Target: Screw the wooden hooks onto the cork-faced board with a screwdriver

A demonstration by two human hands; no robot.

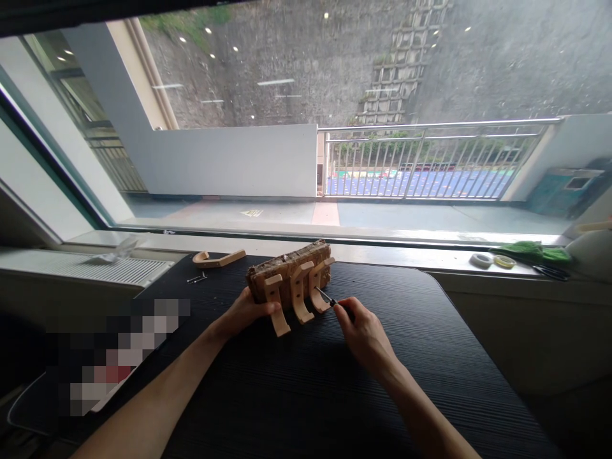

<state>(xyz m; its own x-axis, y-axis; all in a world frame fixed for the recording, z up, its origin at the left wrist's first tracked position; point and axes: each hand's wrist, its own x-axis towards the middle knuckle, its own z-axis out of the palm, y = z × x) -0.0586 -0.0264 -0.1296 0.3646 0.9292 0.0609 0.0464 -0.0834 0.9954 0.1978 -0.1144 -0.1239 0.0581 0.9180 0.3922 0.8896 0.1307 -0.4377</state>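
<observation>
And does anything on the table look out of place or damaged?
No damage stands out. Slightly odd: one wooden hook lies apart near loose screws, back left, while three similar hooks sit on the bark-edged wood block.

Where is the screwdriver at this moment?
In the head view, the right hand holds the screwdriver, its tip at the rightmost wooden hook on the bark-edged block.

Diffuse daylight enters through the far window (268,57), bright against the dim near side; the black tabletop (406,331) shows a soft sheen toward its far right. Lamp reflections (276,82) streak the window. Wooden hooks (299,303) appear reasonably sharp. Wide-angle distortion slants the left side; a patch (119,360) there is pixelated.
</observation>
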